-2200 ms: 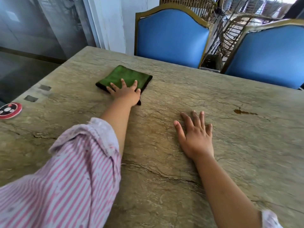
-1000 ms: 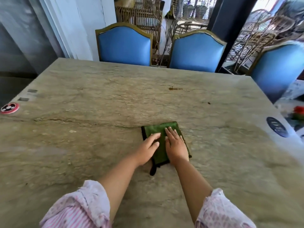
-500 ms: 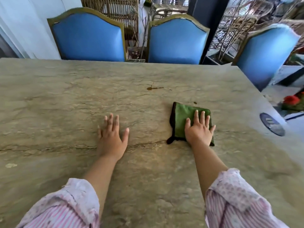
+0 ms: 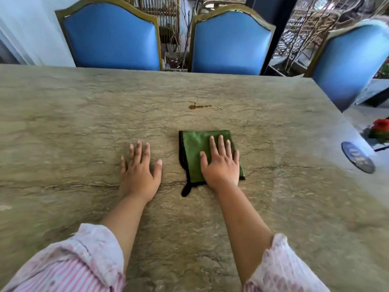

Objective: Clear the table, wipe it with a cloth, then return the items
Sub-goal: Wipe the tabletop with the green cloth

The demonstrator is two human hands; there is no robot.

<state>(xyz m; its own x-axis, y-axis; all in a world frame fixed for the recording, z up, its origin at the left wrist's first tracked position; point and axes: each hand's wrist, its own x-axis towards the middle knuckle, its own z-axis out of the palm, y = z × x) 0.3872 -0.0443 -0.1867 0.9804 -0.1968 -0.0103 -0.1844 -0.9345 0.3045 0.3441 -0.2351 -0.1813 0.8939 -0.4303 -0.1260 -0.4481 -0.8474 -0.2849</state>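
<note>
A folded green cloth (image 4: 194, 148) with a dark edge lies on the stone table (image 4: 84, 127), near its middle. My right hand (image 4: 221, 163) presses flat on the cloth with straight fingers, covering its near right part. My left hand (image 4: 140, 169) rests flat on the bare tabletop just left of the cloth, fingers spread, touching no object. A small brown stain (image 4: 199, 106) marks the table beyond the cloth.
Three blue chairs stand around the table: two at the far edge (image 4: 111, 36) (image 4: 229, 41) and one at the right corner (image 4: 347, 60). A round blue sticker (image 4: 357, 157) sits near the right edge. Red flowers (image 4: 381, 128) lie off the table to the right.
The cloth passed from my left hand to my right. My right hand has slid it leftward toward the table's middle. My left hand lies flat on the table beside it.
</note>
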